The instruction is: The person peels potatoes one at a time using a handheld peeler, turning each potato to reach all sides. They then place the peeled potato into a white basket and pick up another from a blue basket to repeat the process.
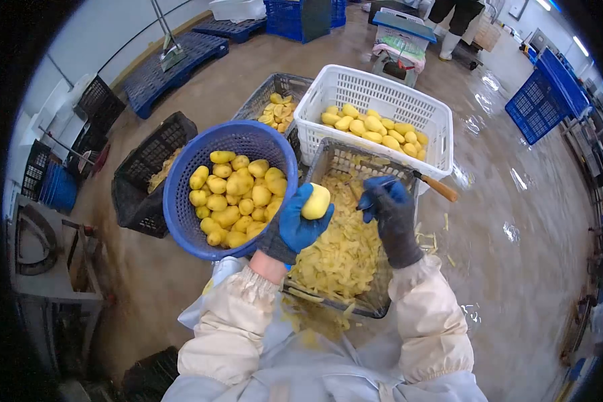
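My left hand (295, 226), in a blue-palmed glove, is closed around a pale peeled potato (316, 202). Just to its right, my right hand (390, 218), in a dark and blue glove, has its fingers curled together. A small tool may be in them, but I cannot make it out. Below both hands a dark crate (382, 295) holds a heap of potato peelings (338, 258). Left of my left hand stands a blue-purple basket (175, 201) full of yellow unpeeled potatoes (238, 194). A wooden-handled tool (439, 187) rests across the crate rim near my right hand.
A white crate (375, 84) with several peeled potatoes (375, 127) stands beyond the peelings. Behind the basket is a grey crate (258, 97) of potato pieces. A black crate (130, 181) sits at left. Scraps lie on the wet floor (509, 268). Another person (452, 20) stands at the back.
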A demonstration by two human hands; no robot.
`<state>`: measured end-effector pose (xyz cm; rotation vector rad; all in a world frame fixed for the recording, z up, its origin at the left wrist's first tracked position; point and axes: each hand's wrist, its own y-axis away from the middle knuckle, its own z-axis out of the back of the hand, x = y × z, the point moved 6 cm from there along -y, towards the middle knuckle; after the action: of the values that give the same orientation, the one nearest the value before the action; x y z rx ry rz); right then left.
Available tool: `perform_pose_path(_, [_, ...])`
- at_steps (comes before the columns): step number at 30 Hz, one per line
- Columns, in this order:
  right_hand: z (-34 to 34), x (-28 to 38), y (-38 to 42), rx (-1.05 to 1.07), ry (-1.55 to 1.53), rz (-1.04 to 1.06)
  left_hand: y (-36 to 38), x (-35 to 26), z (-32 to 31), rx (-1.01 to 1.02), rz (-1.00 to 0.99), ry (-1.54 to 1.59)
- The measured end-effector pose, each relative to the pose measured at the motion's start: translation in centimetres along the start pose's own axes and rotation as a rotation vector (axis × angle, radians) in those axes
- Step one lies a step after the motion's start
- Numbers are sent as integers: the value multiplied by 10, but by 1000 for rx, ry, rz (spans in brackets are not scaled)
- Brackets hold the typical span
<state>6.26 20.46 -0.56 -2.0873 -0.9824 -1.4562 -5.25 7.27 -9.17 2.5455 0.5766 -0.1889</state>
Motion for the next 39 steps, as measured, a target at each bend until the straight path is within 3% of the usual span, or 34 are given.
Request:
perform_pose_path(2, [-26,-6,13,72,88,53,-3,-2,1,19,-49,44])
perform_pose_path(4, [-46,-16,28,251,486,300,-3,2,-8,139,32,-18])
perform_pose_path(5, [-58,-10,36,315,580,508,-3,1,-2,96,-54,-87])
perform_pose_path(6, [-57,-11,34,314,581,506,-6,2,-2,95,-51,-86])
perform_pose_path(8, [-32,-27,12,106,185,179,-13,3,-5,155,-57,10])
perform_pose_path(9, [-15,-14,1,-59,272,310,-3,-1,-13,3,-170,32])
perform_pose_path(10, [3,-6,-10,-124,248,268,-2,-2,-13,4,-173,35])
perform_pose_path(12, [2,-3,-13,-92,173,192,-1,-6,-13,4,-202,27])
perform_pose_path(13, [-12,-10,-5,31,182,158,-7,-10,-4,7,-202,27])
perform_pose_path(15, [-42,-21,16,224,262,27,-16,-4,1,271,27,-100])
perform_pose_path(16, [-33,-20,9,215,258,24,-15,-1,4,267,36,-105])
perform_pose_path(18, [21,-1,-22,-125,217,174,9,-3,-26,243,-97,-212])
perform_pose_path(20, [36,6,-30,-176,182,178,13,-4,-32,186,-131,-190])
perform_pose_path(22, [0,3,-10,88,95,56,15,-1,-26,125,-16,-249])
perform_pose_path(24, [-26,-9,10,269,237,-31,19,3,-30,163,-38,-290])
perform_pose_path(26, [15,-2,-14,-51,162,16,28,11,-32,218,76,-385])
perform_pose_path(28, [57,9,-35,-190,162,167,28,12,-34,307,122,-358])
perform_pose_path(30, [18,24,-14,-38,124,146,25,12,-32,298,182,-291])
perform_pose_path(32, [-13,3,2,198,121,-94,29,13,-39,286,134,-466])
perform_pose_path(34, [12,-1,-14,152,220,-84,33,16,-42,272,97,-641])
perform_pose_path(36, [61,9,-38,-166,114,55,40,23,-49,392,257,-452])
perform_pose_path(39, [21,15,-13,-18,84,27,27,20,-35,367,201,-481])
